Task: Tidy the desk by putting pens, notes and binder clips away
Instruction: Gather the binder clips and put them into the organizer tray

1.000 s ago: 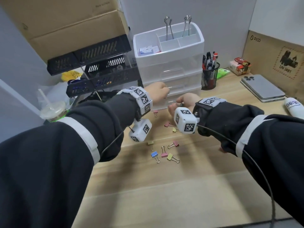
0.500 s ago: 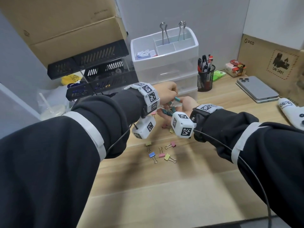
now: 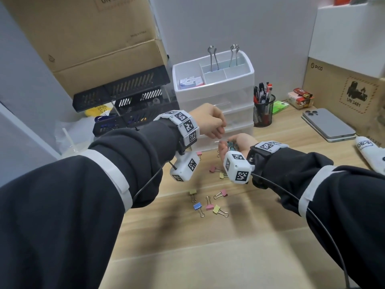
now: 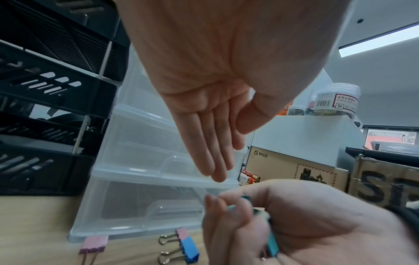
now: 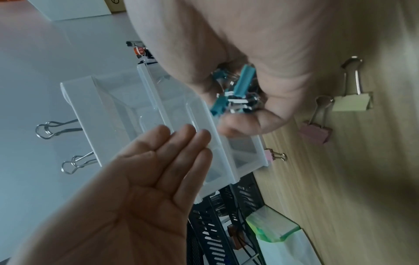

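Note:
My right hand [image 3: 235, 143] is cupped palm-up in front of the white drawer unit [image 3: 214, 97] and grips a bunch of teal binder clips [image 5: 238, 89]. My left hand [image 3: 215, 125] hovers just above it. Its fingers [image 4: 217, 161] are straight and together, with the tips at the front lip of a translucent drawer [image 4: 140, 166]. Several loose binder clips lie on the wooden desk nearer to me, among them a blue one [image 3: 197, 206], a pink one [image 3: 209, 207] and a yellow one [image 3: 216, 209]. More clips [image 4: 189, 249] lie at the foot of the drawer unit.
A mesh pen cup [image 3: 263, 113] full of pens stands right of the drawers, with green sticky notes [image 3: 280, 105] behind it. Stacked phones [image 3: 329, 126] lie at the right, next to a cardboard box [image 3: 343, 97]. Black trays [image 3: 125, 101] stand at the left.
Half a second ago my left hand was curled over the clips in my right palm. It has since lifted off, opened flat and moved to the drawer front. The right hand still holds the clips.

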`<state>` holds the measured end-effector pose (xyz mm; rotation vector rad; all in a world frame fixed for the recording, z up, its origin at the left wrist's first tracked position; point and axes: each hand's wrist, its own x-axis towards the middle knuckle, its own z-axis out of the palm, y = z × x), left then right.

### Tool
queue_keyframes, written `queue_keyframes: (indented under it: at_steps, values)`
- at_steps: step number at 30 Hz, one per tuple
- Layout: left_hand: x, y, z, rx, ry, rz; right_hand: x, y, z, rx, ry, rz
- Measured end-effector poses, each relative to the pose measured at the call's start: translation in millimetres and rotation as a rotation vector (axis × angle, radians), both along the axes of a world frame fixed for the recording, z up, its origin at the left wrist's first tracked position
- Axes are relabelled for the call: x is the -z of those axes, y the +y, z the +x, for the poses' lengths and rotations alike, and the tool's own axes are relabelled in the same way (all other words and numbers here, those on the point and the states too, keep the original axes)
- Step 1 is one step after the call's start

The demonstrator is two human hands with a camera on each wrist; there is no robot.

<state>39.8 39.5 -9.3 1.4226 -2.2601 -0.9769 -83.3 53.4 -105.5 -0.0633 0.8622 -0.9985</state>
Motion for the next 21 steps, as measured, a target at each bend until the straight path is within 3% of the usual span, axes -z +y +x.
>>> queue_keyframes:
  at_steps: [5,9,13,21]
  values:
    - [-8.2,-6.0,13.2,-0.053,0.002,-0.122,-6.5,-7.6,-1.8,-0.016,0.114,-0.007]
    - [-24.8,-22.1,32.6,-0.163,-0.028,-0.306,-31.4,-10.7,-10.2,-0.13,0.172,-0.036]
    - [-54.9,-43.6,53.9,-0.337,-0.095,-0.547,-100.2,-13.8,-17.4,-0.216,0.245,-0.099]
    - [-90.4,-79.8,68.7,-0.377,-0.249,-0.595,-243.1,-60.3,-15.6,-0.173,0.275,-0.397]
